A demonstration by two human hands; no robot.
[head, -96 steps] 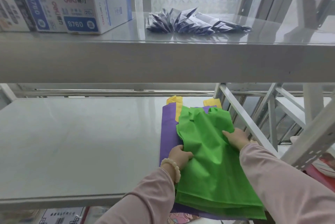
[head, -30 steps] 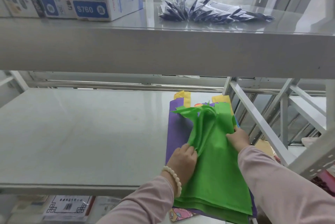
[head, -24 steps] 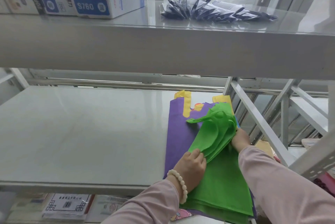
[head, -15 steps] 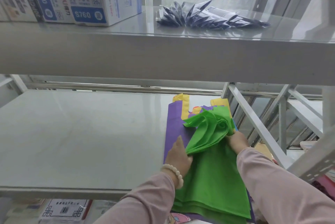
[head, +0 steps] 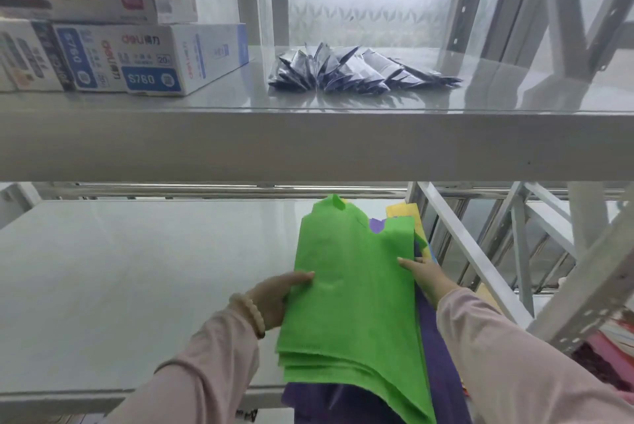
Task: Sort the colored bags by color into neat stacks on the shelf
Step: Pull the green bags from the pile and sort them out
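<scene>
Left hand (head: 274,300) grips the left edge of the green bags (head: 353,289), thumb on top, fingers hidden beneath; the stack lies flat at the right end of the lower shelf (head: 137,286), over purple bags (head: 442,365) with yellow bags (head: 403,210) showing behind. Right hand (head: 429,277) touches the stack's right edge, fingers flat, grip cannot be told. Upper shelf (head: 308,142): boxes (head: 151,56) left, dark packets (head: 353,72) centre.

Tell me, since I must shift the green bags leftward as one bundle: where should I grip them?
Grip the green bags by both long side edges, as the left hand and right hand do: the layered bottom edges fan apart, so pinch all layers.
</scene>
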